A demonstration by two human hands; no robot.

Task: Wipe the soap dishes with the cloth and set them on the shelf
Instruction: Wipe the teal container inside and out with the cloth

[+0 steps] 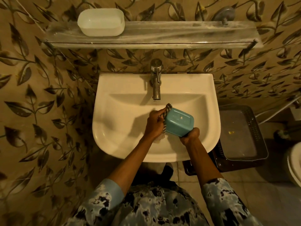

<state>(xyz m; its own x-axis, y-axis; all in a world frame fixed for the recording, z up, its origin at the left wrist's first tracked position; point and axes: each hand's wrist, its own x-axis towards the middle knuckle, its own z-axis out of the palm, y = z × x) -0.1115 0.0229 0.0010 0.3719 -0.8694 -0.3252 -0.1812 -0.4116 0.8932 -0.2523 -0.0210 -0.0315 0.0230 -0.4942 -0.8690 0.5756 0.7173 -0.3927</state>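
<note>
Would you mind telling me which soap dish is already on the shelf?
The white soap dish, at the left end of the shelf; the blue soap dish is held in the right hand over the sink.

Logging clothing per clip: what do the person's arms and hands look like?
The left hand and right hand are bare: no gloves, rings or watch visible. Forearms uncovered. The left sleeve and right sleeve are pale blue with black and white blotches; the left cuff is plain light blue.

Both arms fwd, L hand (154,123) in fist round cloth (168,107), R hand (189,135) tight on blue soap dish (179,121)
</note>
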